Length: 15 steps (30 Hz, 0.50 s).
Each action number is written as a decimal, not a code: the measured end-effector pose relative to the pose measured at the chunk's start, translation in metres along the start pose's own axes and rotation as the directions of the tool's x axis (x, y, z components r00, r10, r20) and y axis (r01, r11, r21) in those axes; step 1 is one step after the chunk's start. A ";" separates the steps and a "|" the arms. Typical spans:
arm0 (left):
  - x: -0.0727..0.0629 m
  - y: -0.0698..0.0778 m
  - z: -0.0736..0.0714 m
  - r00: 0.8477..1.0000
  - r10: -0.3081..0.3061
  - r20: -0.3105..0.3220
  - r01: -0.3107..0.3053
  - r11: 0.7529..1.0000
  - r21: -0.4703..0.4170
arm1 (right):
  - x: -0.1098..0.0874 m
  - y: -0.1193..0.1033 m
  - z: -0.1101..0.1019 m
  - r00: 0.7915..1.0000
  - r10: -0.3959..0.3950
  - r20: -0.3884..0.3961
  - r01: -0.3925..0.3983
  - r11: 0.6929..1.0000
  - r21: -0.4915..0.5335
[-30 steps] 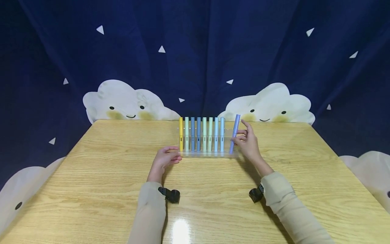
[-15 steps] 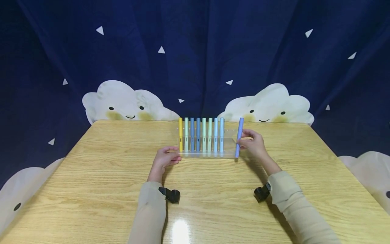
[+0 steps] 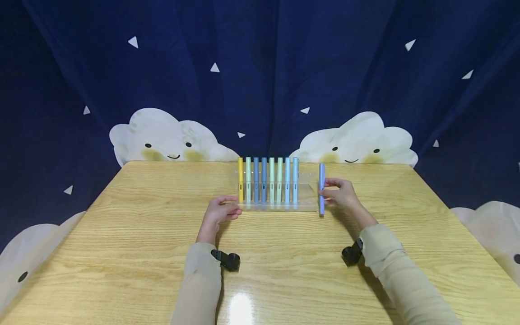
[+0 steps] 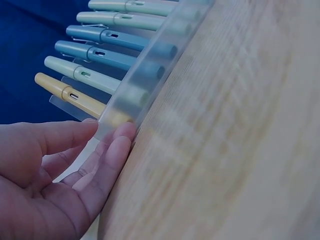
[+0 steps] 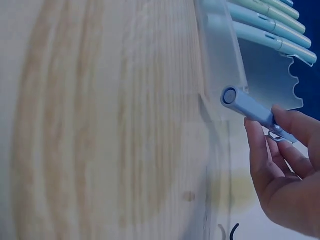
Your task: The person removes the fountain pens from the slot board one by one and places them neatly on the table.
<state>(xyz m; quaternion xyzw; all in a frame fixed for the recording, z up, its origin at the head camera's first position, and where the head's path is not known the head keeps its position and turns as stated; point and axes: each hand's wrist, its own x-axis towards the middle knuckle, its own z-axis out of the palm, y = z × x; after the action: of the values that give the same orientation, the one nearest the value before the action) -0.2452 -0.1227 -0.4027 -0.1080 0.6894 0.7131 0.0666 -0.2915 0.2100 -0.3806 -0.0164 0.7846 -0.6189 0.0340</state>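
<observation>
A clear pen stand [image 3: 307,192] holds a row of several capped pens. From left to right they run from a yellow pen [image 3: 240,180] through pale green and dark blue to a light blue pen [image 3: 295,180]. My left hand [image 3: 220,211] holds the stand's left end, thumb and fingertips at its front corner [image 4: 107,120]. My right hand [image 3: 340,193] pinches a periwinkle pen [image 3: 322,188] between thumb and fingers, just off the stand's right end. In the right wrist view that pen [image 5: 252,109] points its round end toward the camera, apart from the stand.
The stand's right end has a bare stretch with scalloped notches [image 5: 295,80] at the back. A wooden table [image 3: 264,243] lies under everything. Behind its far edge hangs a dark blue curtain [image 3: 243,90] with white clouds.
My right hand has drawn the periwinkle pen off the stand's right end, rightward and toward me. The pen has gone from tilted to nearly straight in the head view. My left hand stays in place.
</observation>
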 end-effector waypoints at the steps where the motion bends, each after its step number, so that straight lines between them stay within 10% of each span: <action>1: 0.000 0.000 0.000 1.000 -0.002 0.000 0.002 1.000 0.000 | 0.000 0.000 0.000 1.000 0.015 0.004 -0.015 1.000 -0.005; 15: 0.000 0.000 -0.001 1.000 -0.006 0.011 0.006 1.000 -0.013 | 0.009 0.009 -0.007 0.986 0.131 0.105 -0.126 0.991 -0.054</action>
<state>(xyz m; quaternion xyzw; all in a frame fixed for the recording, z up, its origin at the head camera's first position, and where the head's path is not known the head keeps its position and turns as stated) -0.2454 -0.1237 -0.4032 -0.1067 0.6841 0.7179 0.0720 -0.3009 0.2185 -0.3884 -0.0002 0.7953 -0.5950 0.1156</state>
